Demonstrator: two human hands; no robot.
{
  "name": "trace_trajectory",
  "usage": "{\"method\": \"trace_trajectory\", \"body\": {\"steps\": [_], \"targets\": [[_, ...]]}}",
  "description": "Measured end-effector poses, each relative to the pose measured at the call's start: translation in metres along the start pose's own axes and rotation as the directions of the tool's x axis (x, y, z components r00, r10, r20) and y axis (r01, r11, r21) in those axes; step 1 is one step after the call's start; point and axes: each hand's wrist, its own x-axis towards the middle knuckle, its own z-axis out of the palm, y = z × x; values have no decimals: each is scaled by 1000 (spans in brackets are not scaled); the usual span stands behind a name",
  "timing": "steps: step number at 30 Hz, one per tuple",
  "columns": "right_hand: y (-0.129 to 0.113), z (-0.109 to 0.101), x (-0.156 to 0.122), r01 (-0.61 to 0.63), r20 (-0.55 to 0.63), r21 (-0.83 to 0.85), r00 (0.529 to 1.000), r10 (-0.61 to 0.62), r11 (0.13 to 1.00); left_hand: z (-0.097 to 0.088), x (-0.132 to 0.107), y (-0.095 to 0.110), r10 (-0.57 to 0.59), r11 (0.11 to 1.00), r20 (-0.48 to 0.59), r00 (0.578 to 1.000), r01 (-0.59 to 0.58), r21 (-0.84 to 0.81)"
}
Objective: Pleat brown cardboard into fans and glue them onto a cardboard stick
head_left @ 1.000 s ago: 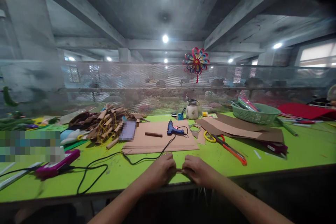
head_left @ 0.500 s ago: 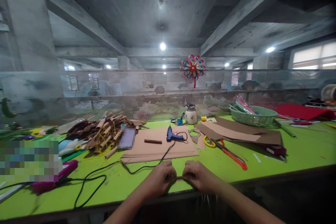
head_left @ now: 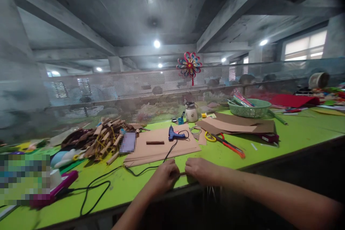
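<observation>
At the table's front edge, my left hand (head_left: 167,174) and my right hand (head_left: 201,170) are closed on the two ends of a thin brown cardboard strip (head_left: 183,174). Only a short middle piece of the strip shows between my fingers. Beyond my hands lies a stack of flat brown cardboard sheets (head_left: 156,154). On that stack rest a dark brown rolled cardboard strip (head_left: 155,142) and a blue hot glue gun (head_left: 175,134). Its black cord (head_left: 170,150) runs down toward my left hand and off to the left.
To the right lie orange-and-yellow-handled scissors (head_left: 231,147), large cardboard pieces (head_left: 242,125) and a green basket (head_left: 249,109). A pile of cardboard rolls (head_left: 105,138) sits left, with a purple power strip (head_left: 64,185) nearer. A patterned jar (head_left: 191,113) stands at the back.
My view has swung to the right, so the table things appear shifted left and tilted. My right forearm now reaches in more from the side. Both hands keep hold of the strip.
</observation>
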Motion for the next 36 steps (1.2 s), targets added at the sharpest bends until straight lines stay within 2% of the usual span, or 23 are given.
{"method": "trace_trajectory", "body": {"steps": [3,14,24,28,33,36], "targets": [[-2,-1,0,20,7,-23,1000,-20,1000,0,1,0,1,1000,-5,1000,-1,-17],[-5,9,-3,-95,-30,65,995,97,993,-2,-1,1,30,995,36,999,-33,91],[-2,1,-4,-143,9,75,990,143,987,-14,5,20,-1,976,115,993,-24,215],[-3,-1,-1,-125,26,60,992,123,990,-8,6,22,11,956,81,997,-34,292],[-4,-3,0,-120,48,-8,992,120,993,2,7,22,-9,958,43,999,-3,286],[-6,-8,-1,-120,88,-33,989,122,992,3,6,21,26,958,47,999,-38,285]]}}
